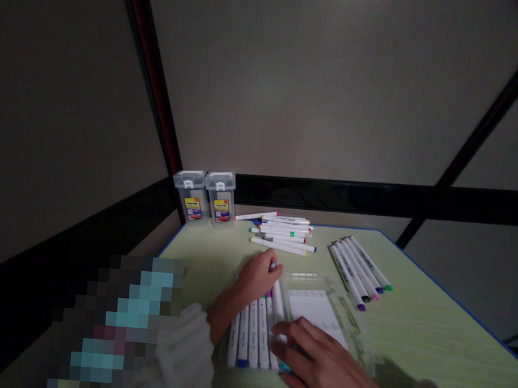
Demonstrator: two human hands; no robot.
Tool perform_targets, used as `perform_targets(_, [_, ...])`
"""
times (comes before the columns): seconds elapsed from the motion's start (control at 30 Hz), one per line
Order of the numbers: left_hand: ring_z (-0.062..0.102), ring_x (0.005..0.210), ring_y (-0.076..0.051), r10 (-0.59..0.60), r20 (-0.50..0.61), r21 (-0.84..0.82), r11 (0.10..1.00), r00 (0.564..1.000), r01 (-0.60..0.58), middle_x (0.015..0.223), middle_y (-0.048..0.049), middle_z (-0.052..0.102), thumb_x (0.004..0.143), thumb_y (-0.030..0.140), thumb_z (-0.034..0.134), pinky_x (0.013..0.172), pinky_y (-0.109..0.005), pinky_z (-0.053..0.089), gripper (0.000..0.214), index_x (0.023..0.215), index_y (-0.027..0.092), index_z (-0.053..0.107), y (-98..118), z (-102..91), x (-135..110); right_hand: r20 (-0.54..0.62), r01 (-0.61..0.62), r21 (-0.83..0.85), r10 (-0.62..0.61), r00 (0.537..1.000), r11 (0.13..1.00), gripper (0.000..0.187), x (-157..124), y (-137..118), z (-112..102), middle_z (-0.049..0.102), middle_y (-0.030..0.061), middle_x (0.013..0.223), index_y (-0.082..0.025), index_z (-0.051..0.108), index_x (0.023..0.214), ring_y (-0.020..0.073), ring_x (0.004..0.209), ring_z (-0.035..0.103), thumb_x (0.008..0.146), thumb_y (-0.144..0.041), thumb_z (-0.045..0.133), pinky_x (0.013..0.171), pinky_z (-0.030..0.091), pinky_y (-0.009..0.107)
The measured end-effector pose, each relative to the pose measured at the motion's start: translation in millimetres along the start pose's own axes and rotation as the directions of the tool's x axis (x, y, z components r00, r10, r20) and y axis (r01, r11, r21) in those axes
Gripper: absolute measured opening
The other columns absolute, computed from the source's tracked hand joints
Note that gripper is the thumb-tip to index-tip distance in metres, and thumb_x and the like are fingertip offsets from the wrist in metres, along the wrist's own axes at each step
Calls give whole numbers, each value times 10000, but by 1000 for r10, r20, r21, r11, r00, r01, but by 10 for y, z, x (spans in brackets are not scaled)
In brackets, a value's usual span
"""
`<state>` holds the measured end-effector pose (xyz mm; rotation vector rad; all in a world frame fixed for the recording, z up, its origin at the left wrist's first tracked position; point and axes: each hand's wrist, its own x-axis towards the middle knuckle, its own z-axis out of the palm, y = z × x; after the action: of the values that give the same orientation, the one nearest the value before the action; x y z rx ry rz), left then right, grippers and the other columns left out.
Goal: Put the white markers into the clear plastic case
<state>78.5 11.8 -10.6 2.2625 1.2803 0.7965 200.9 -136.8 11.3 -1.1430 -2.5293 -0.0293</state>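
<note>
My left hand (254, 280) rests curled over the far ends of a row of white markers (252, 334) lying side by side on the green table (419, 326). Its fingers press on the marker tips. My right hand (321, 366) lies with fingers stretched out over the near ends of the same markers and the edge of a clear plastic case (321, 309) lying flat beside them. A white card shows inside the case.
A loose pile of markers (283, 232) lies at the back of the table. Another neat row of markers (360, 271) lies at the right. Two upright clear marker boxes (205, 197) stand at the back left corner. A blurred patch covers the lower left.
</note>
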Motion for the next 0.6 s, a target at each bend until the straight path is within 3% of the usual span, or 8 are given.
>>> perform_targets(0.6, [400,525,-91,16,2,8,1000,1000,-16,552,39,444,724,232,476,491,-199,250,73,674,180,462,-2,2,5,59,6,16,-7,998,1000,215,27,0,-48,580,40,1078,-184,579,1003,200,986,516,796,-181,520,871,439,318])
